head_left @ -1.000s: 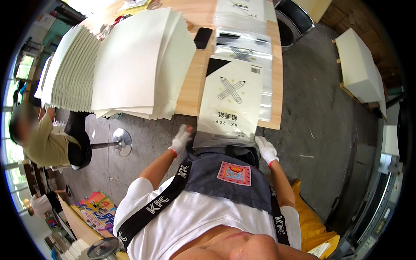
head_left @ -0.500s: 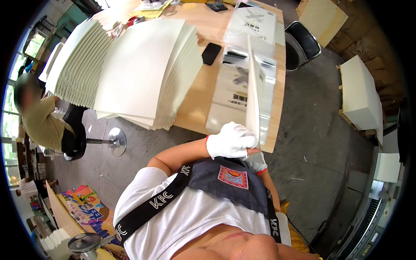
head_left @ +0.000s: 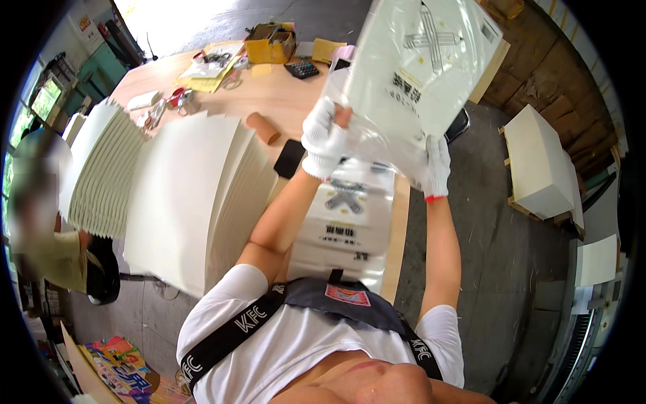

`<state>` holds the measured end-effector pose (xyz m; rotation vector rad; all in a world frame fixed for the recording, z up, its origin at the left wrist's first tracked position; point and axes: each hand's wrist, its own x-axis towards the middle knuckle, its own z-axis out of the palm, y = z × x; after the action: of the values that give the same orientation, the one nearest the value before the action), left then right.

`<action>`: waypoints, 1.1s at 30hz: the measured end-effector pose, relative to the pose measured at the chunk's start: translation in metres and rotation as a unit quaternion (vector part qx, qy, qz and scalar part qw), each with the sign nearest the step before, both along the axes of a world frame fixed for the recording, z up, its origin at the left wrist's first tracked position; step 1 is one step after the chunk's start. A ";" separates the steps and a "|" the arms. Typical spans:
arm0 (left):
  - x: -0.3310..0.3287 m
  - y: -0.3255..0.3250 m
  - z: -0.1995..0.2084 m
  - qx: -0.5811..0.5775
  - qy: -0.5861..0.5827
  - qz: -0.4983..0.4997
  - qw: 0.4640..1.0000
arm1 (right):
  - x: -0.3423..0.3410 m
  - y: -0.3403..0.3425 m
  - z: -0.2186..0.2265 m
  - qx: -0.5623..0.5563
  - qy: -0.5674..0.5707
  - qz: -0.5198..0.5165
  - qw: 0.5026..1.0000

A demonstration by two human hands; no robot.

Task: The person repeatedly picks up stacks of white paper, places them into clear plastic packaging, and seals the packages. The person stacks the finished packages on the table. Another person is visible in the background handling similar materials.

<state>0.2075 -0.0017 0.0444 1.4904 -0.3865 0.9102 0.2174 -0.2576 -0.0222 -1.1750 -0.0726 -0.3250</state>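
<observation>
I hold a flat white packet in a clear plastic bag up in the air in front of me, its printed face toward me. My left hand, in a white glove, grips its lower left edge. My right hand, also gloved, grips the loose plastic at the lower right. Below them a stack of the same bagged packets lies on the wooden table.
Two tall fanned stacks of white sheets fill the table's left. A dark phone, a brown tape roll, a calculator and a yellow box lie farther back. A seated person is at left. White boxes stand on the floor at right.
The top bagged packet has gone from lying on the stack to being lifted high and turned face-on. Both my hands rose with it.
</observation>
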 end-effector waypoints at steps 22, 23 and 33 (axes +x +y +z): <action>0.168 0.039 -0.224 0.106 0.341 0.203 0.912 | 0.172 -0.001 -0.189 -0.197 0.226 0.024 0.954; 0.138 0.044 -0.232 0.177 0.245 0.286 0.909 | 0.135 0.007 -0.163 -0.169 0.288 0.068 0.940; -0.176 0.035 -0.226 0.381 0.293 -0.255 0.839 | -0.191 -0.018 -0.158 -0.109 0.320 0.137 0.931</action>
<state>0.0320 0.0333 -0.1817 2.1402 -0.6881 -0.2031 0.0262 -0.2758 -0.1797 -1.4226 0.3044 0.3301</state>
